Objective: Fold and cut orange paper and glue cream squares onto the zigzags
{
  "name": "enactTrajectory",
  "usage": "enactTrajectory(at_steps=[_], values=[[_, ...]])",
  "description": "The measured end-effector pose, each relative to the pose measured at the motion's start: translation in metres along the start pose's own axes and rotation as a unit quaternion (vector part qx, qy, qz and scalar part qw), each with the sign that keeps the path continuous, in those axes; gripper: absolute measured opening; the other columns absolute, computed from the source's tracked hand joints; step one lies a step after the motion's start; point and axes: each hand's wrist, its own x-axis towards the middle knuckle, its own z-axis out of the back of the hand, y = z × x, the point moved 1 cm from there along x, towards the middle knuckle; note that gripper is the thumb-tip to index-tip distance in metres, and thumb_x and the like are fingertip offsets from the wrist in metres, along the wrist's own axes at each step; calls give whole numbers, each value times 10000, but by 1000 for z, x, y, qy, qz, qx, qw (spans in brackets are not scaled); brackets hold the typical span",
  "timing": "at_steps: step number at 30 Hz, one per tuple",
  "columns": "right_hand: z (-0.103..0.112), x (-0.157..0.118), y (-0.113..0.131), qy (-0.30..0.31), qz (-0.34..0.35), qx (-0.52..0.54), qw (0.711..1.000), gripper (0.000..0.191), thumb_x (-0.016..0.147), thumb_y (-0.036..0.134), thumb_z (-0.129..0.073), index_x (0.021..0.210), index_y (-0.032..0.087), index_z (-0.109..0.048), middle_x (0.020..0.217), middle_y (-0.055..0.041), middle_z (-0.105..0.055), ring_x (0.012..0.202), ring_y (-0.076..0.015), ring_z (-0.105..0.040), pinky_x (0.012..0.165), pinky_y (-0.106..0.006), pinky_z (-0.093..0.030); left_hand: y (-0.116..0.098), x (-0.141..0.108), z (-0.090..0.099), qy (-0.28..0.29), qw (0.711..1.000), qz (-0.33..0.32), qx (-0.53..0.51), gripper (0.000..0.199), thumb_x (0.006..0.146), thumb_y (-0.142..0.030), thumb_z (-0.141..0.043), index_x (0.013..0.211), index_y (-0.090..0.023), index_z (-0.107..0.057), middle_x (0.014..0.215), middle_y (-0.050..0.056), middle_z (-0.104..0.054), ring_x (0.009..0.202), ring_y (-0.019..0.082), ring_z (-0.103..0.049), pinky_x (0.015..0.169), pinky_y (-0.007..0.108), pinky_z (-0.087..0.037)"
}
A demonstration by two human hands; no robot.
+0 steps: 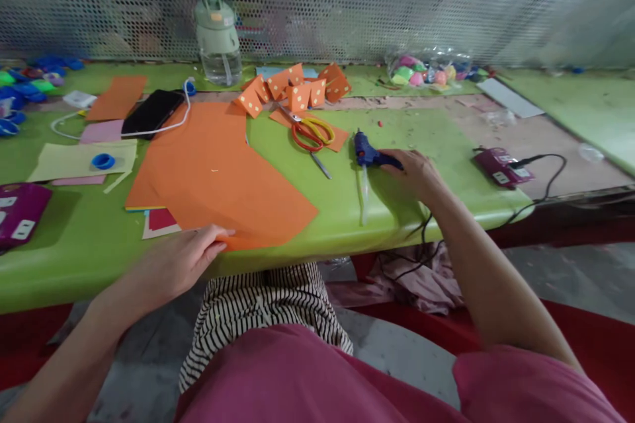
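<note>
At the near edge of the green table (278, 255), the large orange sheet (218, 175) could crease or tear if the left hand (186, 258) pulled its lip too hard. Dark cords (425, 238) hang over that edge by the right forearm; if one feeds the blue glue gun (366, 149), a snag could jerk the gun aside. A little farther, the gun lies right of the sheet with its nozzle toward the far side; if it is hot, a slip of the grip could bring the tip onto skin or the tabletop. Left of it, the scissors (313, 132) rest against dotted orange pieces (297, 89), which a careless sweep could bend. As for the fingers, those of the left hand are nearly closed, thumb and fingertips pinching the sheet's near edge left of the middle. The right hand (414, 175), farther off and to the right, has its fingers drawn in around the end of the gun's handle; how firmly they press cannot be told. The clear bottle (218, 46) stands at the far side, well apart from both hands.
</note>
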Motion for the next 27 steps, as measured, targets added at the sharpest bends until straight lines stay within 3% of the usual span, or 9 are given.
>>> enactTrajectory(at_steps=[3,6,9,11,14,16,18,22,27], values=[[21,-4,-24,9,-20,-11,1000,295,956,411,-562,1157,250,-704,1011,-99,-758,921,-269,-677,840,-446,-537,1,5,-3,-7,1000,-4,6,331,1041,-414,-375,1127,-210,-621,1033,83,-800,870,240,-776,685,327,-595],[41,-5,-28,6,-38,-31,999,324,965,360,-526,1201,211,-691,1116,-150,-743,1025,-316,-669,909,-512,-520,-3,14,-5,-8,1000,7,19,308,1044,-353,-351,1099,-189,-606,979,86,-796,843,238,-770,694,326,-574],[48,-12,11,-23,-24,-43,999,430,984,325,-498,1379,179,-586,1391,-186,-629,1307,-381,-541,1097,-610,-382,-8,22,-5,-3,999,24,29,306,1032,-322,-330,1054,-175,-597,881,89,-780,775,240,-757,632,310,-524],[40,-22,61,-14,60,2,998,418,1004,344,-512,1404,234,-563,1391,-146,-646,1291,-329,-570,1111,-537,-407,-11,25,-4,-9,999,41,30,309,1018,-323,-322,1056,-174,-590,834,87,-766,735,240,-744,596,301,-488],[14,-40,140,48,233,110,965,446,979,412,-600,1383,228,-566,1360,-115,-676,1253,-290,-616,1040,-475,-474,-16,24,0,-24,996,88,27,304,998,-354,-331,1090,-186,-566,795,69,-742,683,236,-719,556,291,-438],[-2,-47,174,63,260,141,953,416,979,409,-610,1353,227,-589,1369,-106,-676,1259,-278,-615,1012,-456,-473,-20,22,5,-31,992,122,17,279,985,-385,-343,1060,-203,-541,710,34,-694,624,220,-684,533,277,-400],[-12,-48,189,60,244,166,954,289,1007,352,-572,1259,231,-645,1305,-87,-716,1187,-255,-651,970,-432,-471,-22,21,9,-42,988,151,2,234,975,-403,-345,956,-224,-495,602,-10,-598,547,191,-621,515,262,-362],[-14,-49,186,39,228,187,955,181,1020,314,-544,1039,227,-701,1080,-60,-783,971,-226,-691,865,-399,-460,-17,18,9,-91,975,202,-3,211,956,-408,-357,815,-253,-365,555,-46,-478,502,152,-524,514,249,-319],[-6,-69,187,-9,218,170,961,158,1012,310,-557,933,210,-651,834,-41,-746,766,-196,-654,750,-360,-440,-17,25,5,-98,975,197,-11,190,975,-388,-388,884,-233,-452,584,-57,-493,498,122,-501,521,232,-332]])
